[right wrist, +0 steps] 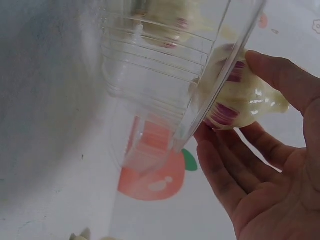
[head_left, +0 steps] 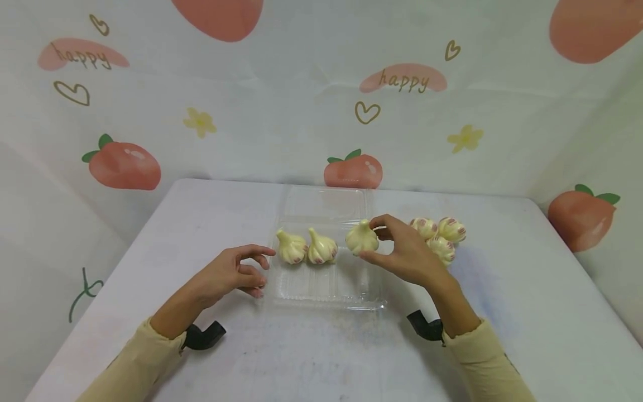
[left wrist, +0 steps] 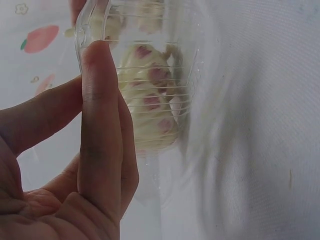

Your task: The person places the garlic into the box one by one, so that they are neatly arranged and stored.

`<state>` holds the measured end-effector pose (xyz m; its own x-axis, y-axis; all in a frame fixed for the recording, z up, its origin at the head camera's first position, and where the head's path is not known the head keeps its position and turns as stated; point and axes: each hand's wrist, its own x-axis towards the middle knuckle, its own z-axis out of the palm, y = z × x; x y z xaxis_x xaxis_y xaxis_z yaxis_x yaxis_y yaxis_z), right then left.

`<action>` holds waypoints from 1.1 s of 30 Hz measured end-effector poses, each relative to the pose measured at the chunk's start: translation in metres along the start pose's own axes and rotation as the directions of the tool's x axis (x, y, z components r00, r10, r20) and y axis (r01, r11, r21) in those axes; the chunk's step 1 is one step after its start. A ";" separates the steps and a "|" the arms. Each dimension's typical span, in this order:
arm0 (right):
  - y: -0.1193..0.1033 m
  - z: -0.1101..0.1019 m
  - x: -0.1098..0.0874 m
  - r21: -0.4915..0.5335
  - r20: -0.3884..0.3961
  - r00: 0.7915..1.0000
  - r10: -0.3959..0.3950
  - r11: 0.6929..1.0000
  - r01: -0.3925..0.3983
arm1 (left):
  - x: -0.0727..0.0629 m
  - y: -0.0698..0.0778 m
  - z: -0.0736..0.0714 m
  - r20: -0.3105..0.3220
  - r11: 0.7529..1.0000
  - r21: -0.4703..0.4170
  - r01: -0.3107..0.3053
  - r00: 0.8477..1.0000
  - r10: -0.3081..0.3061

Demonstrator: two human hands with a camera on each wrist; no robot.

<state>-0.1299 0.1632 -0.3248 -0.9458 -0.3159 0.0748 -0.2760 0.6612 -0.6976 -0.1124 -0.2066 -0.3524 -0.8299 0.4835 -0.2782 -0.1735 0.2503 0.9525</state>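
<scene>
A clear plastic container (head_left: 306, 287) lies with its lid folded back, and two garlic bulbs (head_left: 292, 247) sit side by side in its left and middle part. My left hand (head_left: 233, 271) is at the container's left side, fingers loosely bent; in the left wrist view a fingertip (left wrist: 97, 52) meets the clear wall. Between thumb and fingers, my right hand (head_left: 404, 248) pinches a third garlic bulb (head_left: 361, 239), stem up, over the container's right part. The right wrist view shows this bulb (right wrist: 242, 95) with purple streaks, partly behind the container's rim.
Three more garlic bulbs (head_left: 442, 248) are grouped on the white table (head_left: 311, 357) right of the container, partly behind my right hand. The clear lid (head_left: 326, 202) reaches toward the back edge. A printed fabric backdrop (head_left: 281, 111) hangs behind the table.
</scene>
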 end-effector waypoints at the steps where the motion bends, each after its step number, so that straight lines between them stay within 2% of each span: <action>1: 0.000 0.001 0.000 -0.004 0.001 1.000 0.002 1.000 -0.002 | 0.000 0.000 0.000 0.000 1.000 0.000 0.001 1.000 -0.001; 17: 0.005 0.008 0.003 -0.048 0.002 0.999 -0.034 0.998 0.035 | 0.000 -0.001 0.000 0.013 1.000 -0.007 -0.013 1.000 0.013; 24: 0.005 0.008 0.002 -0.091 -0.006 1.000 -0.018 0.996 0.017 | 0.001 0.000 -0.001 0.012 1.000 0.005 -0.016 1.000 0.015; 33: 0.010 0.012 0.003 -0.135 -0.012 0.999 -0.036 0.990 0.034 | 0.000 0.000 0.000 0.006 1.000 0.012 -0.007 1.000 0.006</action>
<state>-0.1336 0.1612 -0.3401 -0.9373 -0.3315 0.1079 -0.3284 0.7358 -0.5922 -0.1127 -0.2070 -0.3526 -0.8280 0.4899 -0.2728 -0.1620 0.2568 0.9528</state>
